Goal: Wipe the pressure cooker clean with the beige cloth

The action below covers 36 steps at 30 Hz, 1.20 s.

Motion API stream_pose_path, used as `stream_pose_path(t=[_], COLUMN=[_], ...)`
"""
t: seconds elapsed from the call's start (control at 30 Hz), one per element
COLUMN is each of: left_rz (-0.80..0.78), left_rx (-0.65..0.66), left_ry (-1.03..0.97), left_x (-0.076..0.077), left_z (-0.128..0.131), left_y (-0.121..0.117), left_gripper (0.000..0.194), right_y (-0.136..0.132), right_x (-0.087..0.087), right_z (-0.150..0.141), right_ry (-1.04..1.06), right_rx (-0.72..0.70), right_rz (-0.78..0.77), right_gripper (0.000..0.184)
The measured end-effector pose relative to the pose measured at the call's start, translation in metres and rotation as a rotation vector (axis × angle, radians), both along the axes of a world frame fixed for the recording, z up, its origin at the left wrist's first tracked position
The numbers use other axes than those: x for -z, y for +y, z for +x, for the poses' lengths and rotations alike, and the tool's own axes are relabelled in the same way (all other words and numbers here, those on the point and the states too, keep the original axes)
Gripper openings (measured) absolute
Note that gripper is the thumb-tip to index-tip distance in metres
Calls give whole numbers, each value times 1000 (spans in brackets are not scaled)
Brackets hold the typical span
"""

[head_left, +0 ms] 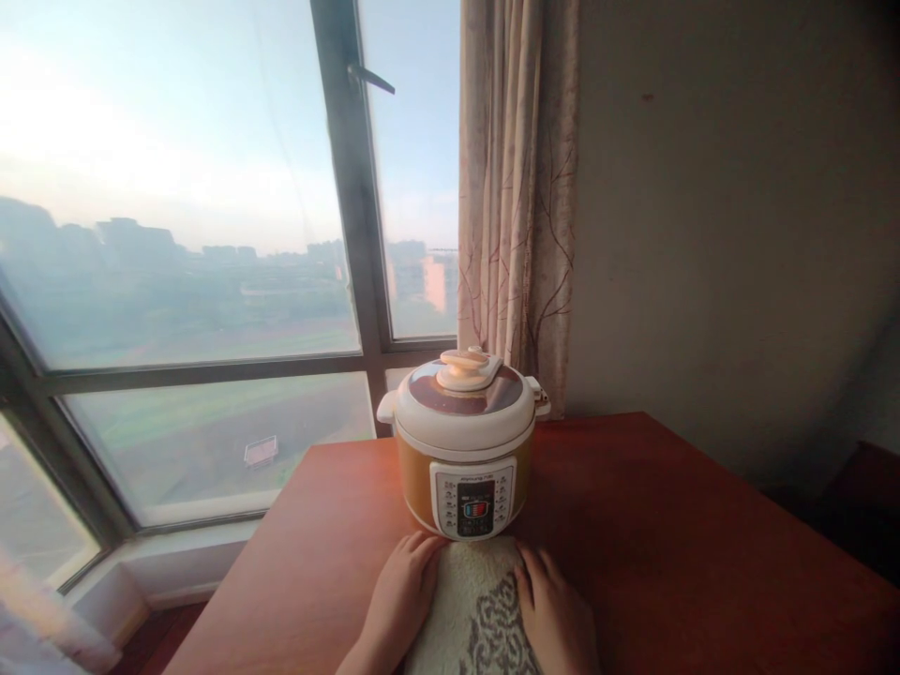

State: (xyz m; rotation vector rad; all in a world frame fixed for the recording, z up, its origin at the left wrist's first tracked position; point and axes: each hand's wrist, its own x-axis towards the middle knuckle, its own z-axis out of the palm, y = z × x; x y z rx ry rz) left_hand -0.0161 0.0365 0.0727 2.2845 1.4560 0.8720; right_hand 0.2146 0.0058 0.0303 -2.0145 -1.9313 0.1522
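An orange and white electric pressure cooker (464,439) with a closed lid and a front control panel stands on the reddish wooden table (667,553). Right in front of it lies a cream cloth with a grey pattern (482,609). My left hand (402,591) rests flat along the cloth's left edge, fingers stretched toward the cooker's base. My right hand (552,605) lies flat on the cloth's right side, fingers also extended. Neither hand holds anything.
A large window (197,234) with a dark frame fills the left. A patterned curtain (517,187) hangs behind the cooker, next to a plain wall (731,206). The table's left edge drops to the floor by the window sill.
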Motion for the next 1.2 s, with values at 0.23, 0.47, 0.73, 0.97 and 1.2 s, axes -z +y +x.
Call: stream_pose_path(t=[0.23,0.47,0.73,0.97,1.2], left_rz=[14,20,23,-34,-169], left_rx=[19,3,-12,-10,175], left_ry=[-54,-66,-97,-162,-517], left_x=[2,6,4,-1,-5], left_z=[-7,-16,-14,-13,-3], left_y=[-3,-6,-7,-11,-18], left_gripper=[36,34,31,29,43], right_y=[-2,-1,0,25,4], right_x=[-3,0,3,-80,-105], right_z=[0,3,8,22,-12], right_ry=[85,227,504,704,616], right_rx=[13,-2,-25,-66,-403], right_rz=[61,143,242,561,395], right_gripper=[41,39,36,35,35])
